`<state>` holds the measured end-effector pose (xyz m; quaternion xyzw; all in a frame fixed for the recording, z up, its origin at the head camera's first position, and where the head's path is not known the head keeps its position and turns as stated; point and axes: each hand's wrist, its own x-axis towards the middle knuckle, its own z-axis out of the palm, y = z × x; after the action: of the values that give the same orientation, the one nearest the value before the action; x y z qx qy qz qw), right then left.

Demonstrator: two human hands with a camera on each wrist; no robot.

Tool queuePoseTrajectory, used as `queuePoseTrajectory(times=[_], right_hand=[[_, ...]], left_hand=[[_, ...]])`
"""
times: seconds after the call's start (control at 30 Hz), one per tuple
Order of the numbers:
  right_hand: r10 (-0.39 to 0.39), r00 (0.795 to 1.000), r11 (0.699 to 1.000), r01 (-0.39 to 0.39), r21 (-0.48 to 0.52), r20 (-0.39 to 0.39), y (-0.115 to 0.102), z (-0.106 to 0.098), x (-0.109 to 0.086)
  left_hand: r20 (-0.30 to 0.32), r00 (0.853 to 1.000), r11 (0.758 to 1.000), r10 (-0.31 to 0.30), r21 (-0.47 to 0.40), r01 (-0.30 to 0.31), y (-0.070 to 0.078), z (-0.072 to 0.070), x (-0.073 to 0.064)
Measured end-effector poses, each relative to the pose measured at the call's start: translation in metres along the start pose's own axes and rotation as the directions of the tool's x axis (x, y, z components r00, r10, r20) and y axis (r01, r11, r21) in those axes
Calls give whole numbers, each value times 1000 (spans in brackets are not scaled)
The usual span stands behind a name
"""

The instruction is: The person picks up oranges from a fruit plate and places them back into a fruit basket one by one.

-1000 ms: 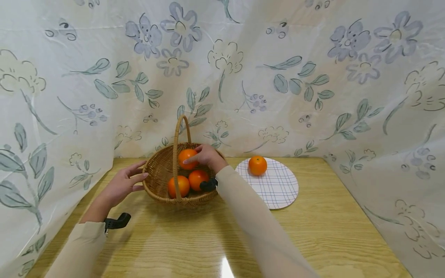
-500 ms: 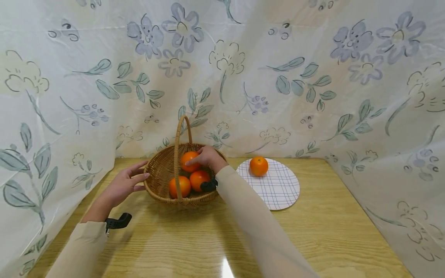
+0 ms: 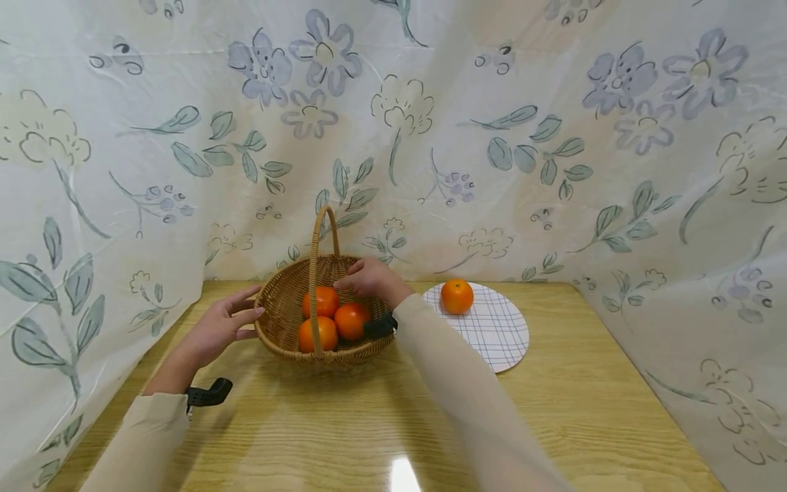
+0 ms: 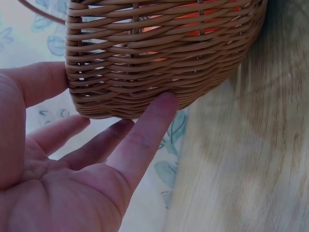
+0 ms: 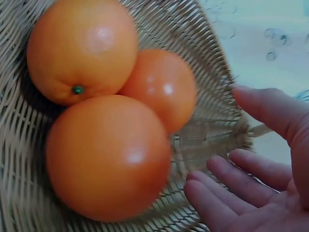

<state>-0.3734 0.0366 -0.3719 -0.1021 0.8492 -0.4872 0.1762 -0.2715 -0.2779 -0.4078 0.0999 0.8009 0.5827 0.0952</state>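
A wicker basket [image 3: 279, 311] with a tall arched handle stands at the back left of the wooden table. Inside it lie three oranges [image 3: 352, 321], grouped together; the right wrist view shows these oranges [image 5: 111, 159] close up, one with a green stem end. The left hand [image 3: 218, 324] touches the basket's left side with extended fingers. In the left wrist view its thumb and fingertips rest against the woven wall [image 4: 159, 63]. Over the basket's right part is the right hand [image 3: 371, 280], its fingers spread and holding nothing, beside the oranges.
Right of the basket lies a white oval mat [image 3: 492, 335] with a blue grid pattern, bearing one orange [image 3: 457, 296]. A floral curtain [image 3: 430, 137] hangs behind and along both sides of the wooden table [image 3: 307, 424].
The orange held by the right hand has come down into the basket beside the other two, and the hand has let go and drawn slightly right. The left hand stays put.
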Motion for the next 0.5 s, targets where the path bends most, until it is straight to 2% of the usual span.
queuePoseTrajectory(times=[0.17,0.4,0.5], right_hand=[[-51,998,994,46,97,49,-7,-18,-15],[-96,995,975,86,203,41,-3,-40,-37],[-122,992,956,107,272,37,3,-46,-48]], left_hand=[[-3,1000,1000,5,9,-5,-1,-1,1],[-8,1000,1000,-1,6,1,1,1,0],[-6,1000,1000,1,4,0,1,1,-1]])
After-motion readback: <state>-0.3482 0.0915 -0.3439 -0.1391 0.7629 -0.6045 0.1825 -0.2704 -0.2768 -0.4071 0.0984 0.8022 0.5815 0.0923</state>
